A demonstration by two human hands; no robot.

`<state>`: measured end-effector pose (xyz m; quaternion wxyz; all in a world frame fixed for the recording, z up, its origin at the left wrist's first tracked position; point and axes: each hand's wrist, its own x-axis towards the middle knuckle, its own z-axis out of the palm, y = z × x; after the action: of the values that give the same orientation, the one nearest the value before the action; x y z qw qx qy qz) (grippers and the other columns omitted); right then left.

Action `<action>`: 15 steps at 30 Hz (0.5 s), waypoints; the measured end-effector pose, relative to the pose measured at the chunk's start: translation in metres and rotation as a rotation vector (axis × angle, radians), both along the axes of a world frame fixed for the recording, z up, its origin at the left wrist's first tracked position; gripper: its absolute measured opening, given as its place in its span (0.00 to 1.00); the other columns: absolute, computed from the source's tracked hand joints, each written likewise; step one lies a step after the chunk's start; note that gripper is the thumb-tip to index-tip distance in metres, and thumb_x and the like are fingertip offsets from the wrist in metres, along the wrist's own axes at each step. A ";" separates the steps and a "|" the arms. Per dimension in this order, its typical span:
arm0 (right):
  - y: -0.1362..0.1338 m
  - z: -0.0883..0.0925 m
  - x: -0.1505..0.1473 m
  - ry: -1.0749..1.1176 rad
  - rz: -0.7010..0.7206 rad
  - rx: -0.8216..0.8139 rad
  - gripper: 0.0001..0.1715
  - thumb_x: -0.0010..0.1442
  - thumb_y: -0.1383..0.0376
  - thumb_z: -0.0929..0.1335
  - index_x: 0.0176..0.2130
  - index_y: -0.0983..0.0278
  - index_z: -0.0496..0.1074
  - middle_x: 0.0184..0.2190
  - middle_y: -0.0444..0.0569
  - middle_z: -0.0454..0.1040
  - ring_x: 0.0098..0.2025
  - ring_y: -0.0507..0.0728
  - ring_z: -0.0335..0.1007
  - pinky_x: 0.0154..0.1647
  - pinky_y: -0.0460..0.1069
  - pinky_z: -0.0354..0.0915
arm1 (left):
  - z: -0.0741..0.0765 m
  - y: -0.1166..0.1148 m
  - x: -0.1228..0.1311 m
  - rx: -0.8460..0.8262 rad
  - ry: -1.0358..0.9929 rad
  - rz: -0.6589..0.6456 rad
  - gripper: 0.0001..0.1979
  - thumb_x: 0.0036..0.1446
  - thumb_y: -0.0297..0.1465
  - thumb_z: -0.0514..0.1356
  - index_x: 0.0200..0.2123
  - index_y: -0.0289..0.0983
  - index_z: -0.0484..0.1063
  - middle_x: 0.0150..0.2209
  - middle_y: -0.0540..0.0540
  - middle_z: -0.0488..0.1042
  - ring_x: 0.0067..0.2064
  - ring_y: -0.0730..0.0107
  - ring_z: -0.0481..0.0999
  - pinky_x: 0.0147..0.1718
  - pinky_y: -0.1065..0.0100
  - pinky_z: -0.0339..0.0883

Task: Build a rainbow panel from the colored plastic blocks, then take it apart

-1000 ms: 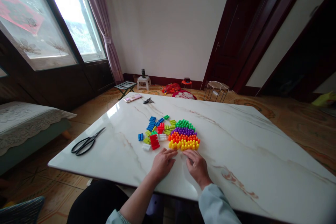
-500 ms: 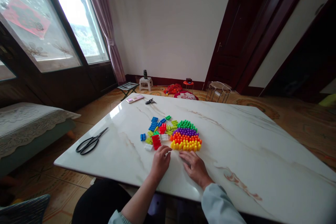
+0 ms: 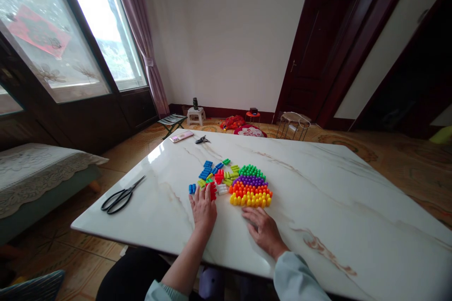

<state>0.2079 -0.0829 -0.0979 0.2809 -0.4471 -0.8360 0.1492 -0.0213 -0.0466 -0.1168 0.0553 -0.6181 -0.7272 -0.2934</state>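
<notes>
A flat block of joined plastic pegs (image 3: 250,186) lies on the white marble table (image 3: 318,197), in green, purple, orange and yellow rows. Left of it is a scatter of loose blue, red, yellow-green and white pieces (image 3: 213,176). My left hand (image 3: 202,207) lies over the near edge of the loose pieces, fingers stretched out and touching the red and white ones. My right hand (image 3: 261,229) rests flat on the table just in front of the yellow row, fingers apart, holding nothing.
Black scissors (image 3: 122,195) lie near the table's left edge. A pink phone (image 3: 181,136) and keys (image 3: 202,139) sit at the far corner. Low stools (image 3: 194,114) and a wire stand (image 3: 292,122) are on the floor beyond. A bed (image 3: 38,174) is at left.
My left hand has moved left and forward from beside the yellow row onto the loose pieces. My right hand has drawn back slightly toward me.
</notes>
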 end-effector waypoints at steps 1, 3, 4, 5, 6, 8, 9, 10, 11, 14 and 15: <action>0.000 0.000 0.000 0.000 0.000 0.001 0.20 0.55 0.72 0.63 0.46 0.59 0.74 0.52 0.47 0.72 0.51 0.58 0.66 0.54 0.55 0.62 | 0.001 0.000 -0.001 0.008 0.005 -0.001 0.28 0.54 0.24 0.54 0.60 0.35 0.62 0.55 0.38 0.68 0.63 0.50 0.56 0.62 0.42 0.42; 0.000 0.000 0.000 0.000 0.000 0.005 0.20 0.55 0.71 0.64 0.46 0.58 0.74 0.52 0.46 0.72 0.51 0.57 0.66 0.54 0.55 0.62 | 0.003 -0.001 -0.001 0.032 0.013 -0.009 0.26 0.55 0.24 0.53 0.58 0.37 0.64 0.52 0.39 0.70 0.61 0.51 0.59 0.62 0.42 0.42; 0.000 0.000 0.000 0.000 0.001 0.008 0.20 0.55 0.71 0.64 0.46 0.58 0.74 0.52 0.47 0.72 0.51 0.57 0.66 0.54 0.55 0.62 | 0.004 -0.002 -0.001 0.045 0.015 -0.018 0.25 0.55 0.24 0.54 0.58 0.38 0.65 0.51 0.40 0.71 0.60 0.52 0.61 0.62 0.42 0.42; 0.000 0.000 0.000 -0.001 0.002 0.010 0.20 0.55 0.71 0.64 0.46 0.58 0.74 0.52 0.47 0.72 0.51 0.57 0.66 0.54 0.55 0.62 | 0.006 -0.003 -0.001 0.057 0.015 -0.028 0.24 0.55 0.24 0.54 0.56 0.40 0.67 0.50 0.41 0.72 0.58 0.53 0.62 0.62 0.43 0.43; 0.000 0.000 0.000 -0.001 0.003 0.012 0.20 0.55 0.71 0.63 0.46 0.58 0.74 0.52 0.46 0.72 0.51 0.57 0.66 0.54 0.54 0.62 | 0.007 -0.003 -0.001 0.067 0.015 -0.034 0.24 0.55 0.24 0.54 0.55 0.42 0.68 0.48 0.42 0.72 0.57 0.54 0.63 0.62 0.43 0.43; 0.001 0.000 0.000 -0.002 0.003 0.013 0.20 0.55 0.71 0.63 0.46 0.58 0.74 0.52 0.46 0.72 0.51 0.57 0.66 0.54 0.54 0.62 | 0.008 -0.004 -0.001 0.079 0.015 -0.041 0.23 0.54 0.23 0.54 0.53 0.44 0.70 0.46 0.44 0.72 0.55 0.55 0.65 0.61 0.44 0.45; 0.001 0.000 0.000 -0.002 0.001 0.013 0.20 0.55 0.71 0.63 0.46 0.58 0.74 0.52 0.46 0.72 0.51 0.57 0.66 0.54 0.54 0.62 | 0.008 -0.004 -0.001 0.083 0.016 -0.042 0.23 0.54 0.23 0.55 0.52 0.44 0.71 0.44 0.44 0.73 0.53 0.55 0.65 0.61 0.44 0.45; 0.000 0.000 0.000 -0.003 -0.001 0.012 0.20 0.55 0.71 0.63 0.46 0.58 0.74 0.52 0.46 0.72 0.51 0.57 0.66 0.54 0.54 0.62 | 0.007 -0.004 -0.001 0.086 0.017 -0.042 0.22 0.53 0.23 0.55 0.51 0.44 0.71 0.43 0.44 0.73 0.52 0.55 0.66 0.61 0.44 0.46; 0.000 0.000 0.000 -0.004 -0.002 0.010 0.21 0.55 0.71 0.63 0.47 0.58 0.74 0.52 0.46 0.72 0.51 0.57 0.66 0.54 0.54 0.62 | 0.007 -0.005 -0.001 0.092 0.015 -0.038 0.22 0.53 0.24 0.56 0.51 0.44 0.71 0.43 0.44 0.72 0.52 0.55 0.66 0.60 0.44 0.47; -0.001 0.001 0.000 -0.008 -0.004 0.002 0.21 0.55 0.71 0.63 0.47 0.58 0.74 0.52 0.46 0.72 0.51 0.57 0.66 0.54 0.54 0.62 | 0.006 -0.003 0.000 0.142 -0.008 -0.008 0.20 0.53 0.27 0.58 0.51 0.40 0.70 0.48 0.42 0.70 0.54 0.53 0.65 0.60 0.45 0.48; -0.001 0.001 0.000 -0.009 -0.002 0.000 0.21 0.55 0.71 0.63 0.47 0.58 0.74 0.52 0.46 0.72 0.51 0.57 0.66 0.54 0.54 0.62 | 0.007 -0.002 0.001 0.162 -0.016 -0.005 0.20 0.53 0.29 0.59 0.51 0.39 0.70 0.51 0.40 0.68 0.55 0.52 0.64 0.60 0.46 0.49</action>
<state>0.2078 -0.0839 -0.0966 0.2774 -0.4488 -0.8367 0.1468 -0.0207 -0.0486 -0.1095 0.0986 -0.6110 -0.7000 -0.3563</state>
